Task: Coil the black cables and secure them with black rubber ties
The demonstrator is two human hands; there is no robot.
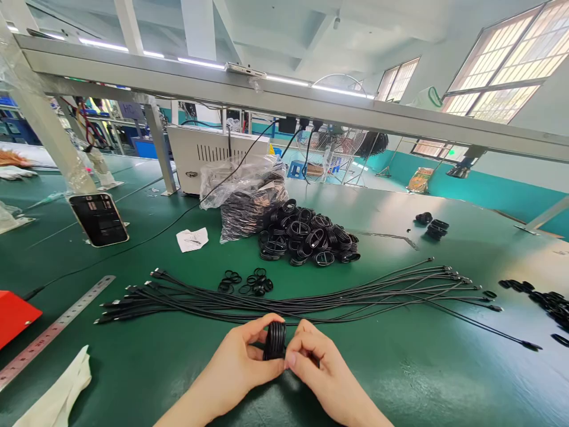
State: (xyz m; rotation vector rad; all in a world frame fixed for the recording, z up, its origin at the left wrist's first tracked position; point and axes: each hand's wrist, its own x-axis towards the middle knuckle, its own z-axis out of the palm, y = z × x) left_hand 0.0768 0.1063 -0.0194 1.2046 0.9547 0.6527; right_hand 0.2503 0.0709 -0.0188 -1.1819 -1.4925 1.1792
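Over glossy green tabletop (435, 379), left hand (240, 357) is clamping coiled black cable (275, 341), presumably preventing unwinding; right hand (320, 365) is pinching alongside.

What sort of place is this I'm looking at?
Probably a factory workshop: the long green table carries a heap of coiled cables, a bundle of uncoiled cables and a metal ruler.
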